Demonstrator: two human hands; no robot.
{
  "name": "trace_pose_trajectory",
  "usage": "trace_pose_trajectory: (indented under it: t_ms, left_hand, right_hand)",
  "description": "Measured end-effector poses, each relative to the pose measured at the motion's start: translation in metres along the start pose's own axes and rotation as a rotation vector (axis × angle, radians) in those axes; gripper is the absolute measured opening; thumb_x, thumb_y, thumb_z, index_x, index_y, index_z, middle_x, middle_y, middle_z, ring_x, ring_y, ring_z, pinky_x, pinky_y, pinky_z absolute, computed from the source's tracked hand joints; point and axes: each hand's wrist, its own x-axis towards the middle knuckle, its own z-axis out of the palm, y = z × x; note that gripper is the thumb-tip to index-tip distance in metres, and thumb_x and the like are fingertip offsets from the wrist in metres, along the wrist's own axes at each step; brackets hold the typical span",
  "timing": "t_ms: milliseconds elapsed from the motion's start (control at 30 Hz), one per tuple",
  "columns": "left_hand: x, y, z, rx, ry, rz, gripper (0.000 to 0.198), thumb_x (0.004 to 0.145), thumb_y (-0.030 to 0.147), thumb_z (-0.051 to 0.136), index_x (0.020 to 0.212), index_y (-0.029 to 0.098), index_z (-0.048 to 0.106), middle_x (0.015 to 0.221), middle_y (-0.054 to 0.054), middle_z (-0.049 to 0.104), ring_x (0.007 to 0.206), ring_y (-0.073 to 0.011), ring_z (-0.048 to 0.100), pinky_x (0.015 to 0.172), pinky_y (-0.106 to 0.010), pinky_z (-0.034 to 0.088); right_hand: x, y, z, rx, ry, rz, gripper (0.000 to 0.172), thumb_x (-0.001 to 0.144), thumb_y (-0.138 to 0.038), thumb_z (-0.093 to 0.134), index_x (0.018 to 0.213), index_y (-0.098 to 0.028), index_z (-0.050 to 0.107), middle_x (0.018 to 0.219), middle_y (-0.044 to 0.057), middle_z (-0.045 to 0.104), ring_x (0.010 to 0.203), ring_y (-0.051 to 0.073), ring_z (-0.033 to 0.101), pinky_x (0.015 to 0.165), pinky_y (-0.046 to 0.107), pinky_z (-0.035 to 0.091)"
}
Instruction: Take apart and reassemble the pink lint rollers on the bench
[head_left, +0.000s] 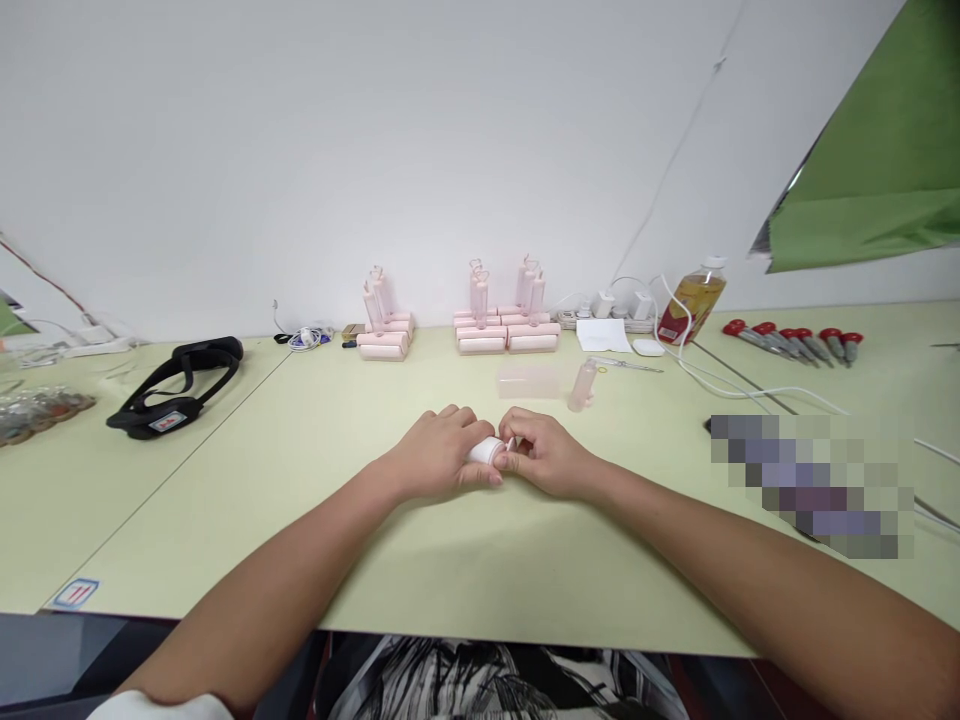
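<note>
My left hand is wrapped round a small white cylinder, which lies on its side low over the table. At the cylinder's right end, the fingers of my right hand pinch a small pale pink part; its kind is too small to tell. Much of the cylinder is covered by my left fingers. Beyond my right hand a translucent pink tube stands on the table, with a translucent pink box-shaped cover lying to its left.
Several pink cylinders with upright clear tubes stand along the wall. Tweezers, a drink bottle, cables and red-handled tools are at the right. At the left lies a black headset. A blurred object lies right of my forearm.
</note>
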Motion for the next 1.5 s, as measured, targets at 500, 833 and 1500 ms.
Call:
trace_pose_trajectory:
  t_ms: [500, 833, 1500]
  left_hand:
    - [0.000, -0.002, -0.002, 0.006, -0.005, 0.012, 0.060, 0.083, 0.074, 0.036, 0.106, 0.023, 0.057, 0.097, -0.007, 0.057, 0.091, -0.0241, 0.052, 0.069, -0.032, 0.038]
    - [0.004, -0.011, 0.005, 0.043, 0.038, -0.054, 0.060, 0.081, 0.074, 0.040, 0.106, 0.023, 0.059, 0.096, -0.007, 0.057, 0.089, -0.0245, 0.052, 0.071, -0.033, 0.038]
    - [0.004, -0.012, 0.004, -0.001, 0.059, -0.016, 0.055, 0.086, 0.069, 0.037, 0.099, 0.020, 0.058, 0.086, -0.005, 0.057, 0.075, -0.0199, 0.052, 0.065, -0.031, 0.037]
  right_hand:
    - [-0.001, -0.002, 0.001, -0.062, 0.033, -0.041, 0.025, 0.081, -0.038, 0.064, 0.069, -0.018, 0.055, 0.077, 0.002, 0.052, 0.061, 0.012, 0.046, 0.056, 0.026, 0.037]
    - [0.004, 0.007, -0.001, -0.034, 0.013, -0.003, 0.023, 0.083, -0.043, 0.063, 0.080, -0.021, 0.062, 0.086, 0.004, 0.056, 0.071, 0.015, 0.054, 0.065, 0.029, 0.045]
    - [0.003, 0.003, -0.002, -0.220, -0.142, 0.173, 0.020, 0.083, -0.039, 0.059, 0.086, -0.021, 0.050, 0.076, 0.000, 0.061, 0.065, 0.015, 0.052, 0.057, 0.025, 0.034]
